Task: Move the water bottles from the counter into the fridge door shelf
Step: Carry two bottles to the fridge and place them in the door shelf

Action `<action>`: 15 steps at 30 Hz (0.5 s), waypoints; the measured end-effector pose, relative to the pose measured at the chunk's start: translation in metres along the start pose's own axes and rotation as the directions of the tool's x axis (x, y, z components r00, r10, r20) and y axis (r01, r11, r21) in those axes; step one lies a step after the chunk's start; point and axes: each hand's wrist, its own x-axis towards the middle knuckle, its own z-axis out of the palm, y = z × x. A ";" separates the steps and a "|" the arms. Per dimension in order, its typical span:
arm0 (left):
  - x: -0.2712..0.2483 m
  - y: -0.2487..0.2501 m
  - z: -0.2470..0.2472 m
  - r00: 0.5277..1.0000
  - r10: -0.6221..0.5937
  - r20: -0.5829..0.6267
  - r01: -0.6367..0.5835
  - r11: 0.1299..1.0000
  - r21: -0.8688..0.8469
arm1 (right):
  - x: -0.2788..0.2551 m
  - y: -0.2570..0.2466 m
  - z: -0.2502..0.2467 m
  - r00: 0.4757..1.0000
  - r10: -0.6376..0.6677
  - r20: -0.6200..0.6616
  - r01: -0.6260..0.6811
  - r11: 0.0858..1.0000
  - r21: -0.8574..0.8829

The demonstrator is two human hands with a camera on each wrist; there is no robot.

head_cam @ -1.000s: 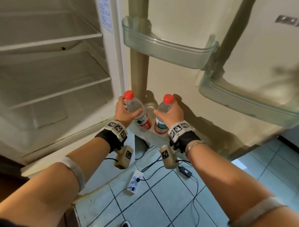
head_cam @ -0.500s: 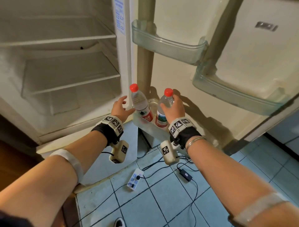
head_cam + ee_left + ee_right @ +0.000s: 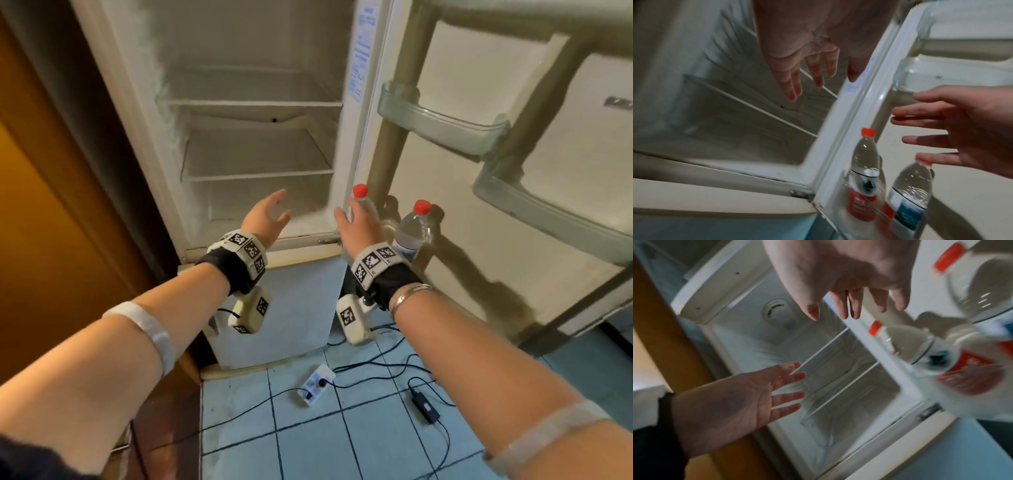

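Two clear water bottles with red caps stand upright side by side in the lowest door shelf [image 3: 834, 216] of the open fridge. My right hand partly hides the left bottle [image 3: 360, 192], which also shows in the left wrist view [image 3: 865, 162]. The right bottle [image 3: 412, 233] is seen there too [image 3: 910, 186]. My left hand [image 3: 277, 209] hovers in front of the fridge compartment, fingers spread and holding nothing. My right hand [image 3: 352, 222] is also spread and empty, just in front of the left bottle and apart from it.
Two clear door bins [image 3: 442, 126] [image 3: 548, 212] hang higher on the open door. The fridge compartment has bare glass shelves [image 3: 257, 174]. A wooden panel [image 3: 51, 205] stands at the left. A power strip [image 3: 315, 380] and cables lie on the blue tiled floor.
Both hands have let go of the bottles and drawn back and to the left with fingers spread. The bottles stay standing in the door shelf. The head view has lifted.
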 end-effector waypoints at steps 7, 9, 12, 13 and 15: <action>-0.076 -0.040 -0.087 0.984 -0.098 -0.148 0.098 0.995 -0.011 | -0.049 -0.066 0.054 0.977 -0.130 0.168 0.128 0.991 0.027; -0.099 -0.047 -0.109 0.972 -0.128 -0.198 0.126 0.992 -0.021 | -0.065 -0.084 0.069 0.961 -0.177 0.212 0.170 0.984 0.048; -0.132 -0.056 -0.137 0.939 -0.203 -0.278 0.195 0.979 -0.057 | -0.090 -0.108 0.089 0.923 -0.244 0.297 0.226 0.970 0.092; -0.143 -0.058 -0.146 0.928 -0.224 -0.298 0.214 0.975 -0.066 | -0.097 -0.116 0.095 0.910 -0.269 0.317 0.248 0.963 0.105; -0.164 -0.062 -0.161 0.904 -0.251 -0.345 0.242 0.968 -0.071 | -0.111 -0.132 0.105 0.881 -0.318 0.349 0.290 0.948 0.129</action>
